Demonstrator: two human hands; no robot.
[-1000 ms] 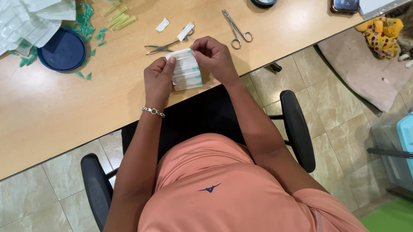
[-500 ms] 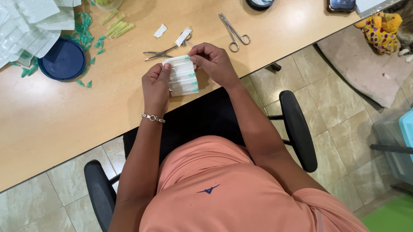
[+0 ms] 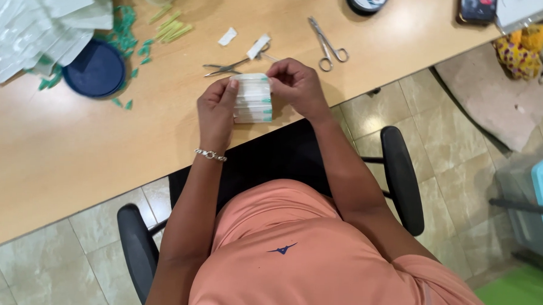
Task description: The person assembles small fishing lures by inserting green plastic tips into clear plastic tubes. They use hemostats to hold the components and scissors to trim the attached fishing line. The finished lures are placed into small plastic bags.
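A small stack of white sealed packets with green ends [image 3: 253, 99] is held over the front edge of the wooden table [image 3: 73, 157]. My left hand [image 3: 216, 111] grips the stack from the left, thumb on its top. My right hand [image 3: 298, 87] pinches the stack's upper right corner with its fingertips. A silver bracelet sits on my left wrist. Just behind the stack lie metal forceps [image 3: 229, 67] and two torn white paper scraps [image 3: 258, 47].
Metal scissors [image 3: 327, 45] lie to the right of my hands. At the far left are a dark blue round lid [image 3: 95, 69], scattered green caps [image 3: 126, 33] and a heap of white packets [image 3: 29, 24]. A black office chair [image 3: 397, 175] is under me.
The stack and both hands have stayed together at the table edge; my right fingers shifted slightly along the top of the stack. The view drifted a little.
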